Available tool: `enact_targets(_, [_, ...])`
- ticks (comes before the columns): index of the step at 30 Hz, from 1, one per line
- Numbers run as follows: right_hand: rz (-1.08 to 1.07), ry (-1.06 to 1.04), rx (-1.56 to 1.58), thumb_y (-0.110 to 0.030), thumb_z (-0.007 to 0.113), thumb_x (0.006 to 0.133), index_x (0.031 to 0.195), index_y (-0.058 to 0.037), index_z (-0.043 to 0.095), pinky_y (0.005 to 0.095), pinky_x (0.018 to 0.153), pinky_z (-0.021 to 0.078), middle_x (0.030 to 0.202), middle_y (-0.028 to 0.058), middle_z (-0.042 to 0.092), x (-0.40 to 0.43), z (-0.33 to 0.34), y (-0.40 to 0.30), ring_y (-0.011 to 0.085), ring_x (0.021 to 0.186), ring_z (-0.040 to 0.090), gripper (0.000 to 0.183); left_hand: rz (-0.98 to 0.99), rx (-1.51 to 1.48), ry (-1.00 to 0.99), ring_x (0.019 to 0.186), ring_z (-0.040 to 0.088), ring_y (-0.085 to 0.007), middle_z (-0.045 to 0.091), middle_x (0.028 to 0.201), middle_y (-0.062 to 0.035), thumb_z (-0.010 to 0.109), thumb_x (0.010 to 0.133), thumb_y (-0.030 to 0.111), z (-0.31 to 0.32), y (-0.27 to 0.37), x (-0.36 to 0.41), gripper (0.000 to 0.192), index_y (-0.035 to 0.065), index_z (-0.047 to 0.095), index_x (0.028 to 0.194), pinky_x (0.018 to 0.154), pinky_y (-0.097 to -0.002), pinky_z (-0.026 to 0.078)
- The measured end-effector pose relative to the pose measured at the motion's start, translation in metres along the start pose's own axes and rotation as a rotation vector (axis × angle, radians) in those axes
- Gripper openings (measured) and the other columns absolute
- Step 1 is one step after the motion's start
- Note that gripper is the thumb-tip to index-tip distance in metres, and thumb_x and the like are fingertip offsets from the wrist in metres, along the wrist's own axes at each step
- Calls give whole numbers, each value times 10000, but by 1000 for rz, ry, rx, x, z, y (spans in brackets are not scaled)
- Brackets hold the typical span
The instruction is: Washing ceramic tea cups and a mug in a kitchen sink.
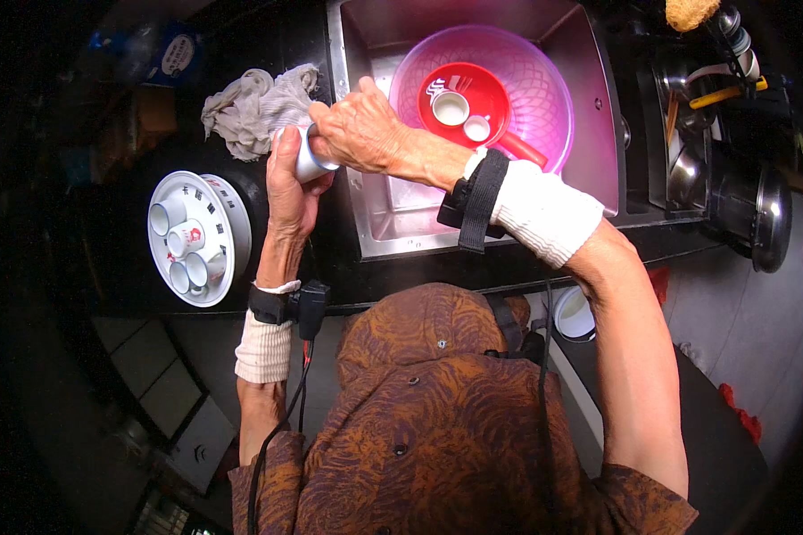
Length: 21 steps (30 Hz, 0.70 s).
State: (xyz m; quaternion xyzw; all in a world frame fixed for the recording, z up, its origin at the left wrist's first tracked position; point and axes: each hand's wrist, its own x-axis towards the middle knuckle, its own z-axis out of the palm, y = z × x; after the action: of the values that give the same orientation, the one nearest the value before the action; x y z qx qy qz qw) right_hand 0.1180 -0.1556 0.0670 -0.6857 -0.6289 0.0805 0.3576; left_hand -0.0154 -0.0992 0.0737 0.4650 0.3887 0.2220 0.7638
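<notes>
My left hand (286, 187) is wrapped around a white cup (310, 155) with a bluish rim, held tilted over the counter by the sink's left edge. From the right, my right hand (368, 134) grips that cup at its mouth, with fingers curled over the rim and partly inside. Beyond my left hand lies a crumpled grey cloth (254, 110). In the sink, a translucent pink-purple basin (542, 100) holds a red long-handled ladle (465, 77). Inside the ladle's bowl are a white cup (450, 109) and a smaller white cup (476, 128).
To the left, a round white tea tray (217, 261) bears writing and carries several small white cups (186, 239). The steel sink (368, 227) is set into a black counter (294, 267). Right of it stand a utensil rack (676, 160) and a lidded pot (769, 214). A white bucket (574, 314) is below.
</notes>
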Motion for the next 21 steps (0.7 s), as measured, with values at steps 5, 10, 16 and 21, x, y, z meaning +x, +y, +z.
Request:
enact_targets(5, [193, -121, 272, -256, 489, 783, 732, 10, 579, 413, 485, 459, 552, 223, 554, -8, 17, 6, 330, 512, 591, 286, 88, 76, -4, 603, 513, -55, 517, 771, 12, 509, 853, 411, 11, 8, 2, 300, 130, 470, 949, 443, -177, 401])
enact_targets(10, [925, -634, 899, -268, 417, 796, 624, 73, 523, 331, 422, 421, 483, 123, 502, -5, -24, -27, 229, 449, 564, 396, 168, 123, -1, 603, 519, -59, 521, 770, 4, 514, 847, 408, 5, 7, -2, 298, 125, 479, 935, 449, -169, 412])
enact_targets(16, [345, -310, 359, -251, 469, 807, 732, 33, 566, 396, 472, 456, 517, 162, 531, -10, 5, 10, 286, 489, 591, 309, -4, -63, 51, 534, 475, -65, 544, 757, -11, 481, 871, 408, 13, 3, 5, 299, 115, 492, 931, 382, -173, 291])
enact_targets(21, [-312, -103, -211, -186, 479, 835, 809, -54, 537, 386, 430, 440, 683, 147, 552, 5, -12, 21, 277, 468, 549, 147, -120, -112, -142, 437, 500, -97, 573, 686, -12, 451, 882, 441, 4, 9, 4, 354, 98, 538, 874, 330, -166, 306])
